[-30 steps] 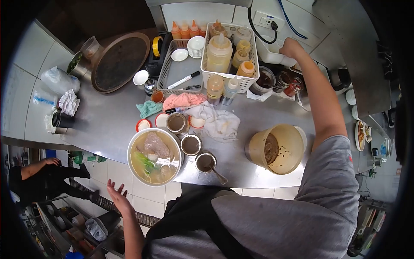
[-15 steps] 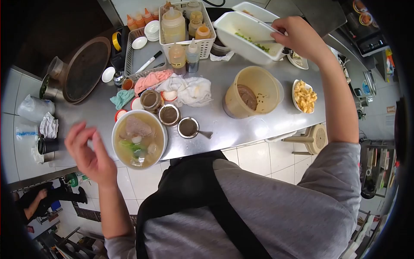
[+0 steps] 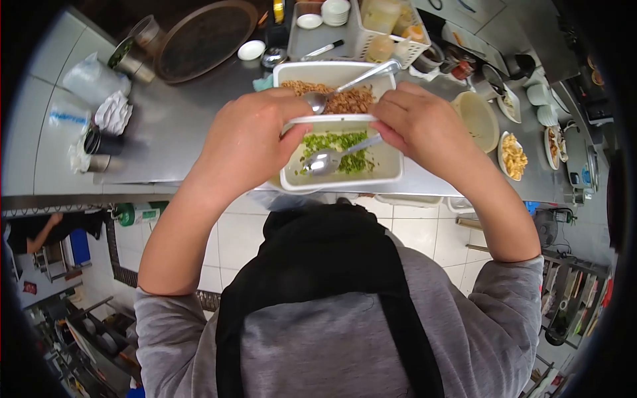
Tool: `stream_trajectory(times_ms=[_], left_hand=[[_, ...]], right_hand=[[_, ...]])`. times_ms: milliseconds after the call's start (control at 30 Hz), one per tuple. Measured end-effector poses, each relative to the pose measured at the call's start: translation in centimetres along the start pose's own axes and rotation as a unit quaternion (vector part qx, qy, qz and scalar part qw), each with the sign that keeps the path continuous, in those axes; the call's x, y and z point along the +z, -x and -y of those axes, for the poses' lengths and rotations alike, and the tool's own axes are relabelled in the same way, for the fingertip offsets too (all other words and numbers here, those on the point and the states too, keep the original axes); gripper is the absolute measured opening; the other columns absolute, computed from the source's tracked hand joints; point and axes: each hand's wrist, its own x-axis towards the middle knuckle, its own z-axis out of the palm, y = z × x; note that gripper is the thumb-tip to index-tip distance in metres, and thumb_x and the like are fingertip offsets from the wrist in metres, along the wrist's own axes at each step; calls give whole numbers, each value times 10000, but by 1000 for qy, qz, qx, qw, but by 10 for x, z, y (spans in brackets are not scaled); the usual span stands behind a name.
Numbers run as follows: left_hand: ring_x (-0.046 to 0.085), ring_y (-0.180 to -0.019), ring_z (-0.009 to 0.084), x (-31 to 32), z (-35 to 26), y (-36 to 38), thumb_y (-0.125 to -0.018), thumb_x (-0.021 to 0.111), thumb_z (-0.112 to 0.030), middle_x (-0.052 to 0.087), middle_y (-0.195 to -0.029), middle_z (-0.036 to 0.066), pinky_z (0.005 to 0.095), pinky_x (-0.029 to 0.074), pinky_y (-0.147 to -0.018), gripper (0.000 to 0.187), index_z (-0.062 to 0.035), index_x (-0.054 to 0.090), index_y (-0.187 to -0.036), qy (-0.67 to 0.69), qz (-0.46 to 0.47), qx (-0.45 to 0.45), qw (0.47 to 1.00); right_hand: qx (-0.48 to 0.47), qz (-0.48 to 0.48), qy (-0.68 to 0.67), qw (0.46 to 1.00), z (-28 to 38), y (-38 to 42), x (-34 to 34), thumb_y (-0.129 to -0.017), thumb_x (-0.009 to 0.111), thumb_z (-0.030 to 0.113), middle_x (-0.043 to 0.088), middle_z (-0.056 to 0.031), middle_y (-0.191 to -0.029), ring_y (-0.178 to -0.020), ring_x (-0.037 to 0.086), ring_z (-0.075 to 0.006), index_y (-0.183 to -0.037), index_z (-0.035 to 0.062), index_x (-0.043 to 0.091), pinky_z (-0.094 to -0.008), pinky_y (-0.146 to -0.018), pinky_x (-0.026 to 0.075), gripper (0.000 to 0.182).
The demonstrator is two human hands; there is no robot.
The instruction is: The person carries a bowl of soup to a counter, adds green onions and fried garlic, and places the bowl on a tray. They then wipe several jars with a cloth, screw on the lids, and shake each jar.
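Observation:
My left hand (image 3: 249, 136) and my right hand (image 3: 421, 129) close round the left and right ends of two white tubs, where their rims meet. The nearer tub (image 3: 400, 162) has chopped green onion (image 3: 358, 160) in it. A metal spoon (image 3: 324, 162) lies on the greens. Brown crumbly bits (image 3: 352, 101) fill part of the farther tub (image 3: 282, 71), with a second spoon (image 3: 358, 81) leaning out over its rim. The tubs are held over the counter's front edge, and they hide most of what is beneath them.
On the metal counter (image 3: 166, 149), a cream pitcher (image 3: 481, 123) and a bowl of yellow-brown pieces (image 3: 513, 158) stand to the right. Farther back are a white basket (image 3: 405, 54) of sauce bottles and a grey tray (image 3: 318, 40). A round dark pan lid (image 3: 209, 40) is at the back left.
The two tubs have come from the back right to in front of me. My left hand, empty before, has joined my right hand in holding them. The soup bowl and jars are now covered from view.

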Motion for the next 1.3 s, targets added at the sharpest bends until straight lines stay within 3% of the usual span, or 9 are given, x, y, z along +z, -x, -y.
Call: stream_trajectory(times_ms=[133,333,500,600,767,833,1067,1167,1300], left_hand=[[597,-617,264,-3,22,29,-840,683,-83,644,-818,119,340,475,-563,116,-10,692,-930,-16,-49,-29,998],[584,-589,259,-11,39,52,-837,695,-83,624,-794,125,352,462,-554,131,-8,696,-944,-62,-99,-42,992],[637,-771,330,-15,46,60,-820,673,-104,641,-850,95,427,516,-657,76,-55,678,-878,-67,-104,-82,989],[590,-579,253,-14,52,59,-835,694,-82,631,-801,123,350,466,-549,138,-10,697,-953,-47,-130,-48,989],[588,-560,246,-11,58,59,-833,689,-88,627,-797,122,351,465,-540,137,-13,697,-948,-83,-141,-44,985],[589,-563,246,-10,56,57,-834,686,-89,629,-802,120,351,466,-542,136,-16,697,-948,-79,-143,-43,986],[593,-579,254,-6,53,49,-838,676,-94,631,-819,106,356,473,-551,133,-31,700,-952,-81,-146,-44,985],[609,-614,266,-2,47,44,-840,675,-100,640,-827,105,362,483,-575,131,-36,705,-951,-87,-144,-39,985],[624,-664,280,5,50,38,-840,677,-112,651,-840,104,366,494,-607,139,-43,712,-955,-88,-128,-40,987]], right_hand=[[-63,-128,33,989,27,-14,28,-778,688,175,619,2,-1037,-901,603,-210,-1022,135,688,-341,-695,500,248],[-18,-23,100,995,49,-34,48,-743,692,191,567,26,-1017,-1020,543,-180,-867,154,741,-372,-887,408,138],[-22,-34,86,995,58,-42,43,-720,683,109,567,19,-982,-821,576,-169,-1113,168,717,-315,-661,505,398],[-67,-35,171,982,71,-51,47,-760,649,121,570,21,-952,-789,622,-144,-1124,161,702,-251,-612,542,370],[-36,26,169,985,66,-35,29,-750,655,120,558,6,-956,-804,631,-152,-1154,147,689,-260,-639,553,406],[-13,-42,162,986,66,-38,29,-749,657,109,564,-9,-977,-816,637,-163,-1153,127,689,-268,-641,558,406],[41,26,155,987,60,-19,23,-753,643,70,574,-29,-1019,-821,647,-173,-1135,99,691,-295,-614,564,386],[25,-29,187,982,55,-25,15,-747,645,68,596,-32,-1000,-797,657,-187,-1123,94,690,-302,-598,563,379],[90,107,185,973,58,-26,12,-740,635,37,608,-52,-910,-816,663,-225,-1113,105,705,-341,-635,547,385]])
